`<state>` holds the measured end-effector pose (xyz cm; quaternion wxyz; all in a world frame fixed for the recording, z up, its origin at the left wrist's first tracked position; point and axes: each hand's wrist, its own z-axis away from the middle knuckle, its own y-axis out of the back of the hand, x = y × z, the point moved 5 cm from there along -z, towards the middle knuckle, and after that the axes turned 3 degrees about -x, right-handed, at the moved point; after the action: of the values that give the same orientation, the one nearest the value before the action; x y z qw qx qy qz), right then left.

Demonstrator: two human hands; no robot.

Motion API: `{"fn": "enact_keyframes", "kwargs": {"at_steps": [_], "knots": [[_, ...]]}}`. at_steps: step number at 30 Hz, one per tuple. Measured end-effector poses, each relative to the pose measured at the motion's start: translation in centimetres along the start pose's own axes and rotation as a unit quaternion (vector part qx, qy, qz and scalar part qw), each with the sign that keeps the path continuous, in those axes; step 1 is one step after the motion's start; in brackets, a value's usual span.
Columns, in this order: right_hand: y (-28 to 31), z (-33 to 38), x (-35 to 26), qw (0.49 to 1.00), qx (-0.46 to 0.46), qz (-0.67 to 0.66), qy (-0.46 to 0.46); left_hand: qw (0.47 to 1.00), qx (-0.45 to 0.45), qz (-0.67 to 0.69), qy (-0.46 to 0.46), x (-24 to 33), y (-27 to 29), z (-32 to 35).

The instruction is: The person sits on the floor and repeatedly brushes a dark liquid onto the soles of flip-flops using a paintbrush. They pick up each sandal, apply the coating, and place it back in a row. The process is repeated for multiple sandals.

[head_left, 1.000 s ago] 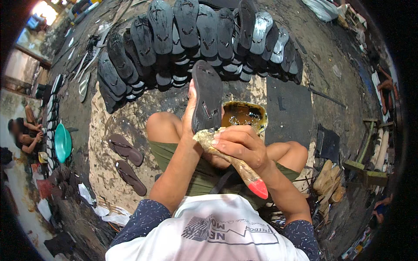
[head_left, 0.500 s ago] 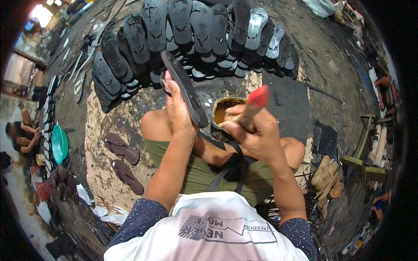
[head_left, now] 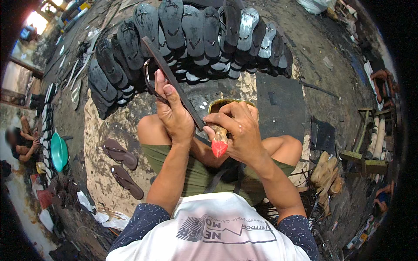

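My left hand [head_left: 175, 115] is closed round a dark flip-flop [head_left: 170, 78], held tilted on its edge with the strap toward the left. My right hand [head_left: 244, 137] grips a paintbrush [head_left: 219, 147] by its wooden handle, whose red end points toward me. Fingers hide the bristles, close to the flip-flop's lower end. Partly covered by that hand, an open yellowish can [head_left: 224, 102] stands behind it. Left of my folded legs, two brown flip-flops [head_left: 119, 154] lie on the stained ground sheet.
A curved row of stacked black flip-flops [head_left: 172, 26] spans the far side. To the right lie a dark mat [head_left: 278, 108] and wooden shoe-shaped blocks [head_left: 324, 172]. Far left, a person [head_left: 24, 143] sits near a green basin [head_left: 59, 152]. A wooden bench [head_left: 363, 163] stands far right.
My right hand has brought the paintbrush from over the can left to the flip-flop, swinging its red end down toward me. My left hand has turned the flip-flop more edge-on.
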<state>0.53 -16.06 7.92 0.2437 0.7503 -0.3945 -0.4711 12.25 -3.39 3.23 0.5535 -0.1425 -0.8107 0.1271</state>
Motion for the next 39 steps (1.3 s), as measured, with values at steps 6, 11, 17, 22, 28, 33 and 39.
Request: {"fn": "enact_keyframes", "kwargs": {"at_steps": [6,11,17,22,28,33,39], "knots": [[0.6,-0.2,-0.1,0.992,-0.046,0.028,0.116,0.982,-0.048,0.133,0.126,-0.7,-1.5,0.6],[1.1,-1.3,0.4,0.984,-0.017,0.099,0.150,0.928,-0.100,0.238,0.270,-2.4,-2.2,1.5],[5.5,-2.7,11.0,0.983,0.159,0.083,-0.041,0.835,-0.107,0.337,0.421,-3.8,2.9,0.6],[1.1,-1.9,5.8,0.973,0.042,-0.226,-0.016,0.891,0.007,0.268,0.366,-5.3,3.9,-0.4],[-2.4,-1.5,0.4,0.997,-0.055,-0.059,0.003,0.990,0.016,0.096,0.100,-3.3,1.8,-1.0],[-2.5,-1.7,0.5,0.995,-0.054,-0.086,-0.010,0.999,0.027,-0.038,0.021,-2.2,2.4,-1.3],[-2.5,-2.9,-0.2,0.992,-0.058,-0.099,-0.047,0.998,0.041,-0.045,-0.017,-1.6,3.9,-2.1]]}}
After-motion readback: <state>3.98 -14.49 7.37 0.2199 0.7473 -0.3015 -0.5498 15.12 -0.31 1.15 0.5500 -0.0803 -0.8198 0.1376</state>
